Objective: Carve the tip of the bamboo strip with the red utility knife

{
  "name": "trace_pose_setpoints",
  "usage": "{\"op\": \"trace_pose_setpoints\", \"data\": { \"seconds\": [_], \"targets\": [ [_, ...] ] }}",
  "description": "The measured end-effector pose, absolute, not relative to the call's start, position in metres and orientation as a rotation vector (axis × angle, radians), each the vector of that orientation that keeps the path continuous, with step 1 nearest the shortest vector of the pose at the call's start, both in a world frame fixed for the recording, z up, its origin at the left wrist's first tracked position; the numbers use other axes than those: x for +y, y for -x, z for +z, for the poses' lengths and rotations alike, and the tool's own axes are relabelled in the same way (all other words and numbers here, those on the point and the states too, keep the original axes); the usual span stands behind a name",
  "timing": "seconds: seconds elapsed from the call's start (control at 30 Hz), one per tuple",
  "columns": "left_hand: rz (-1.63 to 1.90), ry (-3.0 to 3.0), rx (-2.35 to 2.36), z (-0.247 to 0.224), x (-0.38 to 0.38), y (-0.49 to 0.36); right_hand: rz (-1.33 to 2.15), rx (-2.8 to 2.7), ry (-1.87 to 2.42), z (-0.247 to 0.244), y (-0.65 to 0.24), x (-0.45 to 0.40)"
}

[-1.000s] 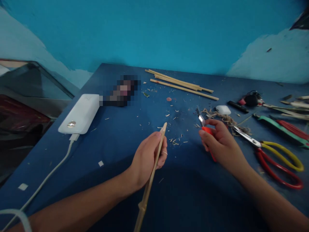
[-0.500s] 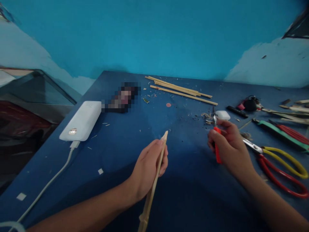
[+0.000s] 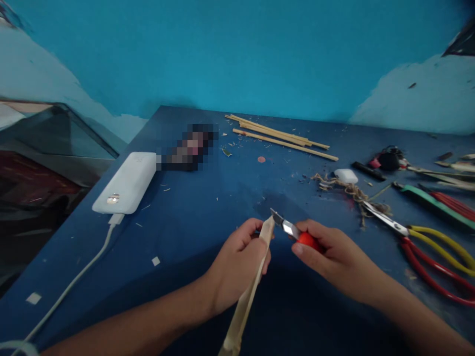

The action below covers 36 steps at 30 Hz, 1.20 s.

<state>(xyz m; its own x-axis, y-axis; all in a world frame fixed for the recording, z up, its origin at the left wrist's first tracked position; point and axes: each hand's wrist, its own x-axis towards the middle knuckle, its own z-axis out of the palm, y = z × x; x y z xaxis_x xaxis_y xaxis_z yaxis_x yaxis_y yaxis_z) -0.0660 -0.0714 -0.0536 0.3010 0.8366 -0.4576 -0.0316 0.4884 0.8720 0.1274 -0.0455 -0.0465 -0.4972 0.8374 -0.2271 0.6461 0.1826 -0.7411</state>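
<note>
My left hand is closed around a pale split bamboo strip, which slants from the bottom edge up to a narrowed tip just past my fingers. In my right hand is a box cutter with a red handle, gripped in a closed fist. Its metal blade points left and is at the strip's tip; whether it cuts into the wood I cannot tell.
Several thin bamboo sticks lie at the back. At left is a white power bank with a cable. Scissors with red and yellow handles, brown twine, a white case and a green-handled tool lie right. Shavings are scattered about.
My right hand has moved left with the box cutter, bringing the blade to the strip's tip. My left hand has turned the strip so its broad face shows.
</note>
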Motion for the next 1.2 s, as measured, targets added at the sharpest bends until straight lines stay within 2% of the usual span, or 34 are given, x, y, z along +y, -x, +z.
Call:
{"op": "trace_pose_setpoints", "data": {
  "seconds": [0.23,0.67,1.2],
  "targets": [
    [0.664,-0.976,1.135,-0.058,-0.076,0.066,1.349,-2.373,1.474,-0.030,-0.117,-0.047],
    [0.502,-1.104,1.267,-0.046,-0.073,0.067,1.386,-2.410,1.400,-0.043,-0.124,-0.049],
    [0.401,-1.279,1.384,-0.031,-0.067,0.065,1.183,-2.440,1.475,-0.043,-0.121,-0.047]
  ]
}}
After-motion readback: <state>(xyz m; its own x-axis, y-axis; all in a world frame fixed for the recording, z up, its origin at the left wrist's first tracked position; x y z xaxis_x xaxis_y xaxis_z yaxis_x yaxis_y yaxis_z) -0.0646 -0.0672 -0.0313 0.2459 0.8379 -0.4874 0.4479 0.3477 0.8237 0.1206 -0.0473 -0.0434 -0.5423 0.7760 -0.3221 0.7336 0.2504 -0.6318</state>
